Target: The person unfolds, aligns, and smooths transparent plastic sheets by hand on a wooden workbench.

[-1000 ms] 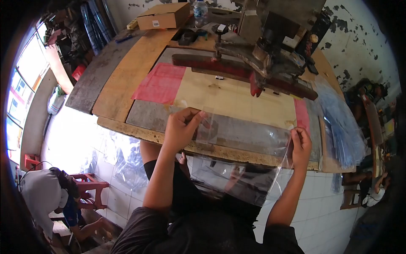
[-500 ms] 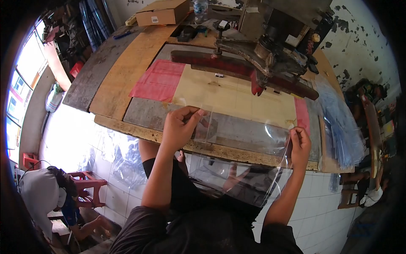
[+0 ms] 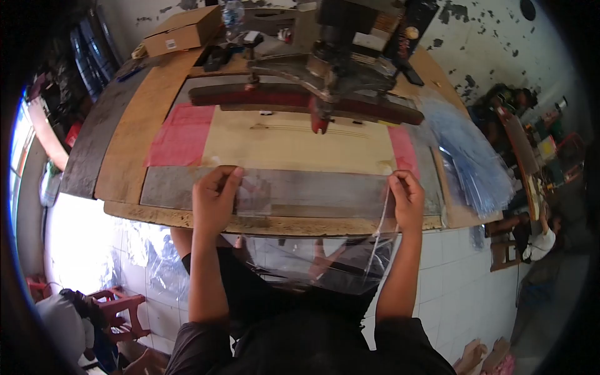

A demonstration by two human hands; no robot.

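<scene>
A clear plastic sheet (image 3: 312, 194) is stretched between my two hands, its top edge along the near side of the cream-coloured pad (image 3: 300, 147). My left hand (image 3: 217, 190) pinches the sheet's upper left corner, and my right hand (image 3: 406, 195) pinches the upper right one. The lower part of the sheet hangs over the table's front edge toward my lap. Pink-red strips (image 3: 181, 134) flank the pad at both ends. Above the pad sits a machine's dark red bar (image 3: 262, 97), apart from the sheet.
A stack of clear plastic sheets (image 3: 472, 162) lies on the table's right side. At the back left stand a cardboard box (image 3: 184, 30) and a plastic bottle (image 3: 233, 14). Other people sit at the lower left and at the right. A red stool (image 3: 122, 306) stands at left.
The view has shifted to the right, so table and machine appear further left. The sheet's top edge is now straighter and level along the pad. Both hands keep their pinch.
</scene>
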